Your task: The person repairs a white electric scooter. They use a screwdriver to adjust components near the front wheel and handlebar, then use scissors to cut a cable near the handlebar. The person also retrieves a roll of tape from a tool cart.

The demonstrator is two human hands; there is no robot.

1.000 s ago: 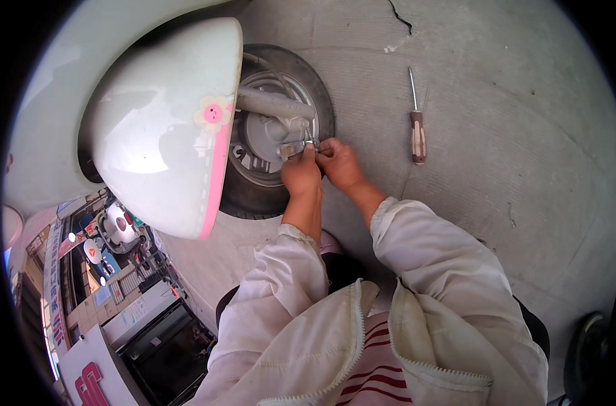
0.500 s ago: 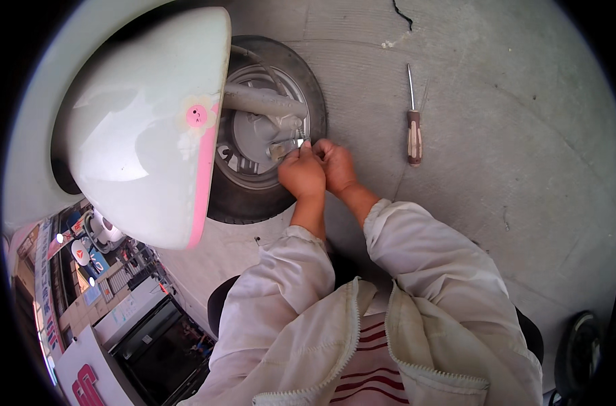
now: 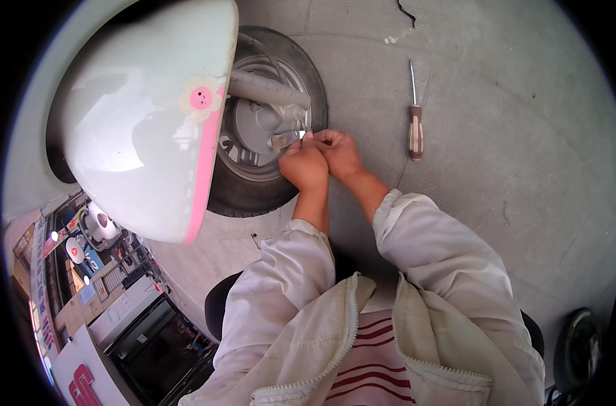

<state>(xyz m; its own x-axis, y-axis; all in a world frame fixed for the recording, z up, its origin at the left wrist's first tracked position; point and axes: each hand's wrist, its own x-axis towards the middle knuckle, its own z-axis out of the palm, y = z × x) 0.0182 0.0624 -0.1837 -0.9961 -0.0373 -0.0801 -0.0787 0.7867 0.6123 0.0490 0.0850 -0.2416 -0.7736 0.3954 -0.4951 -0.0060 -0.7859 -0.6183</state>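
Both my hands are at the hub of a small wheel with a black tyre [image 3: 257, 196]. My left hand [image 3: 303, 166] is closed, thumb and fingers pinched by a flat metal lever [image 3: 285, 140] that juts from the hub. Close beside it, nearly touching, my right hand [image 3: 340, 153] has its fingers curled in a pinch at the lever's end. Whatever small part sits between the fingertips is hidden. A grey fork arm [image 3: 271, 91] runs across the wheel just above my hands.
A white fender with a pink edge [image 3: 142, 128] overhangs the wheel on the left. On the concrete floor [image 3: 484, 155] to the right lies a screwdriver [image 3: 416, 132]. A black cord [image 3: 406, 12] lies farther off. Another wheel [image 3: 579, 355] stands at the lower right.
The view has shifted slightly. My right hand's fingers have spread a little at the lever's end; my left hand keeps its pinch there.
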